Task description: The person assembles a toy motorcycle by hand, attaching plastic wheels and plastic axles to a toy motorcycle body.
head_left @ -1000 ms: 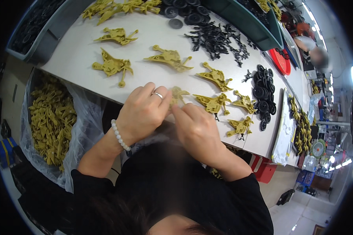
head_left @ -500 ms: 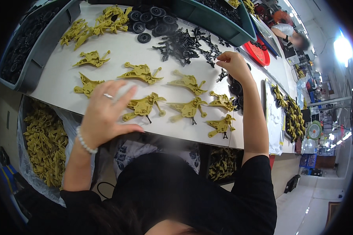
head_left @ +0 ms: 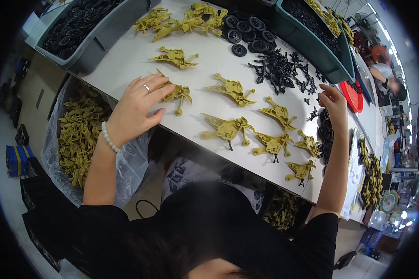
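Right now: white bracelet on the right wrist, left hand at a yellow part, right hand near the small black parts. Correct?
Not quite: the head view shows the white bracelet on the left wrist. The rest stands: left hand at a yellow part, right hand near the small black parts.

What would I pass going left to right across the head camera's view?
Bagged yellow pieces, left hand, loose heap of small black parts, right hand, green fan.
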### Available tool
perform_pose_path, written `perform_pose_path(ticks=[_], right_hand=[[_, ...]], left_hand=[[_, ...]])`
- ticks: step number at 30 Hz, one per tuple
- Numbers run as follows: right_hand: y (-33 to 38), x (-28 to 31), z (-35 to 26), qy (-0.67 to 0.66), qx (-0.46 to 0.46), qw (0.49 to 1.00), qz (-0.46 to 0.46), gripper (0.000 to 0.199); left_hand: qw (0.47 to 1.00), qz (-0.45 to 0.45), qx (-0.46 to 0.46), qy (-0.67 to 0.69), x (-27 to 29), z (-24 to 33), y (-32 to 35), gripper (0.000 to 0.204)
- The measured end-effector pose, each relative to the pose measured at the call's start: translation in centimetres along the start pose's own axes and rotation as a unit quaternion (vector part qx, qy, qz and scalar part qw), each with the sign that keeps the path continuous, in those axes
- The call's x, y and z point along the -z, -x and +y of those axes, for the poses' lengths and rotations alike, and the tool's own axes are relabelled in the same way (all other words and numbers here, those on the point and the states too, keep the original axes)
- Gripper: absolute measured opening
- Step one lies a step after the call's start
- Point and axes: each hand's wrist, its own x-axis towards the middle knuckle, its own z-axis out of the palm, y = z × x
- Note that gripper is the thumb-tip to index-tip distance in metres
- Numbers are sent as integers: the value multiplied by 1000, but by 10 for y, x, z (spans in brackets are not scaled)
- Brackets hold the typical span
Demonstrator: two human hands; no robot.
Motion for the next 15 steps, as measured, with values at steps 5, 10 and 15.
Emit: perform_pose_path(ticks=[5, 10, 15], right_hand=[[48, -12, -44, -148, -62, 987, 22, 20], [115, -62, -79, -331, -3, 943, -22, 14], [133, -137, -123, -316, 28, 944, -97, 11]], left_hand=[[1000, 24, 14, -13, 0, -1, -4, 45], [998, 55, -10, 1, -10, -3, -3, 38], [996, 87, -30, -9, -13, 10, 8, 38]])
